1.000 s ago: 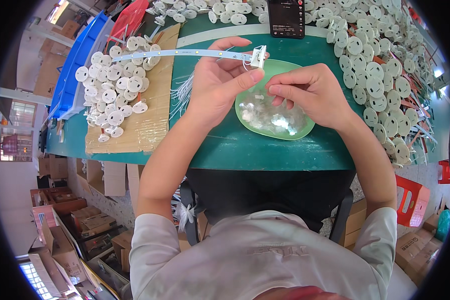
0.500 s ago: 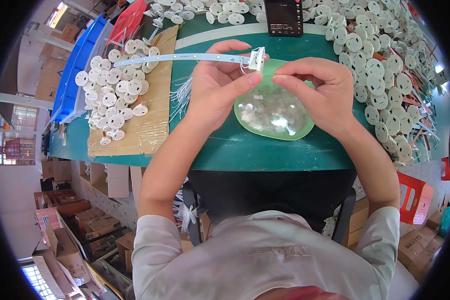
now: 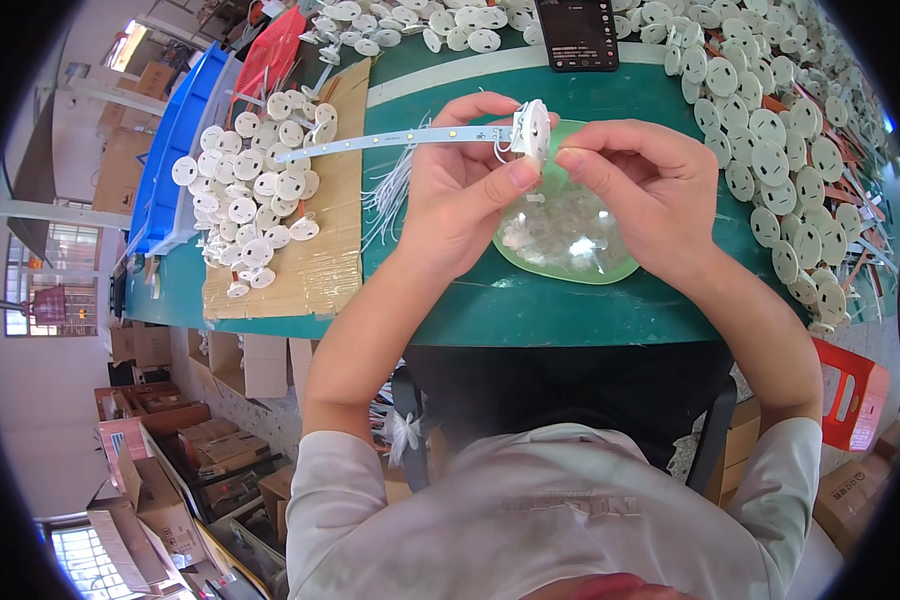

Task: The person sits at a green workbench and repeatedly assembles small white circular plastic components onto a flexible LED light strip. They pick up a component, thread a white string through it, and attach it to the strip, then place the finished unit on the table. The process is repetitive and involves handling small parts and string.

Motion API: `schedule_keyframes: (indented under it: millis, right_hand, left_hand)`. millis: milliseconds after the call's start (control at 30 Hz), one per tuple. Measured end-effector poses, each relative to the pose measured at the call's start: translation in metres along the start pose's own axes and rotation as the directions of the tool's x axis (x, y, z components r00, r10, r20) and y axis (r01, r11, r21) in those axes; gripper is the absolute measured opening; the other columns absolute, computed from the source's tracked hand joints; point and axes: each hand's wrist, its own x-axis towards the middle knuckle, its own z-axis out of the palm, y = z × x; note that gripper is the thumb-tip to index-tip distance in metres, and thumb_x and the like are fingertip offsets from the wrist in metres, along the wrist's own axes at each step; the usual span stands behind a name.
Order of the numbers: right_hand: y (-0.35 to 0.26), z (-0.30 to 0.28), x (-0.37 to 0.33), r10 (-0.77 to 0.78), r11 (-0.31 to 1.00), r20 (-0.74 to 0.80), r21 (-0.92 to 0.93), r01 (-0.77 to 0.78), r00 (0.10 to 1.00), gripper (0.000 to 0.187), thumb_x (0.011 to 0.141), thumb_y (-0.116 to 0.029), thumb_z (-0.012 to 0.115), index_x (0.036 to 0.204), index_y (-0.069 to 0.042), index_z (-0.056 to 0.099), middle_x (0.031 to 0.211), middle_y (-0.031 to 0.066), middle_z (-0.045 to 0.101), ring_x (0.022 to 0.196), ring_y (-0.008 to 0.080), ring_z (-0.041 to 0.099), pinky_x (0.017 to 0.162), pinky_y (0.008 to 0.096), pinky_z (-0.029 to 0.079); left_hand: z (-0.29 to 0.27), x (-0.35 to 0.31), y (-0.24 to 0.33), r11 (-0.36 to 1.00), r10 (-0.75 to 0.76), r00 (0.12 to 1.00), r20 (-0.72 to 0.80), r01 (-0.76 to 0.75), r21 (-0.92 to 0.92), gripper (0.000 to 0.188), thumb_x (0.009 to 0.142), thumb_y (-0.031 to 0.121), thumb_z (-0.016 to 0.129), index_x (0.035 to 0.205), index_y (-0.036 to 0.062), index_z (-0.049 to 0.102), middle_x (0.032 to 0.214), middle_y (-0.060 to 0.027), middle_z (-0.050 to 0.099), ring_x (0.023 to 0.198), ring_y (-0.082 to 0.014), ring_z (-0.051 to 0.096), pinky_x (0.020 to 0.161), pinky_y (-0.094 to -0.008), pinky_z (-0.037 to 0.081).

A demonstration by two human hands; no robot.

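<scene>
My left hand (image 3: 448, 205) grips a round white cap (image 3: 533, 132) with its thumb and fingers. From the cap a thin LED strip (image 3: 390, 139) with small yellow chips runs out to the left, over other white caps. Short white wires loop between strip and cap. Just right of the cap is my right hand (image 3: 662, 190), thumb and forefinger pinched together; what lies between the tips, if anything, is too small to make out. Below both hands rests a light green bowl (image 3: 622, 270) of small clear pieces. A bundle of white wires (image 3: 390, 192) lies beside my left wrist.
White caps (image 3: 245, 190) are heaped on a cardboard sheet (image 3: 342, 215) at left, by a blue tray (image 3: 175, 150) and red basket (image 3: 268, 55). More caps with strips (image 3: 770, 160) pile along the right. A phone (image 3: 580, 38) lies at the far edge of the green table (image 3: 570, 325).
The whole scene has shifted slightly to the right in the picture. The cap in my left hand has turned so its round face shows more. My right hand keeps its pinch beside it.
</scene>
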Motion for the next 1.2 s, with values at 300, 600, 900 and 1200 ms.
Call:
schedule_keyframes:
  millis: [300,600,900,1200]
  right_hand:
    - [0.0026,-0.0006,0.0003,-0.029,0.999,-0.006,-0.025,0.029,1.000,0.010,0.085,-0.001,0.072,0.094,0.002,0.074,0.086,0.0062,0.073,0.076,0.0096,0.065,0.072,0.0246,0.052]
    - [0.0046,-0.0015,0.0007,-0.149,0.976,0.020,-0.159,0.150,0.989,0.010,0.081,-0.002,0.074,0.090,0.001,0.075,0.080,0.0077,0.073,0.070,0.0114,0.065,0.067,0.0239,0.051]
    - [0.0045,-0.0021,0.0004,-0.371,0.828,0.062,-0.430,0.360,0.927,0.009,0.078,-0.001,0.073,0.086,-0.002,0.074,0.080,0.0106,0.073,0.067,0.0203,0.069,0.060,0.0274,0.053]
    - [0.0072,-0.0056,0.0042,-0.467,0.727,0.188,-0.475,0.496,0.864,0.012,0.077,-0.001,0.073,0.089,-0.004,0.073,0.080,0.0104,0.071,0.068,0.0250,0.069,0.059,0.0307,0.053]
  left_hand:
    - [0.0012,-0.0008,0.0013,1.000,-0.003,1.000,-0.017,0.004,0.018,0.049,0.082,-0.001,0.076,0.124,0.0033,0.052,0.122,-0.0178,0.064,0.101,-0.0161,0.064,0.087,-0.0304,0.052]
    - [0.0056,-0.0011,-0.0010,0.998,-0.001,0.999,-0.053,0.004,0.068,0.049,0.081,0.000,0.077,0.123,0.0024,0.052,0.115,-0.0156,0.067,0.096,-0.0145,0.065,0.083,-0.0287,0.053]
    - [0.0001,-0.0001,-0.0014,0.960,0.058,0.997,-0.044,-0.044,0.278,0.048,0.077,0.000,0.081,0.118,0.0018,0.056,0.107,-0.0114,0.068,0.086,-0.0121,0.064,0.072,-0.0261,0.054]
    - [-0.0035,0.0003,0.0005,0.952,0.035,0.999,-0.038,-0.022,0.305,0.050,0.077,0.000,0.081,0.120,0.0018,0.056,0.108,-0.0128,0.068,0.093,-0.0154,0.065,0.081,-0.0295,0.052]
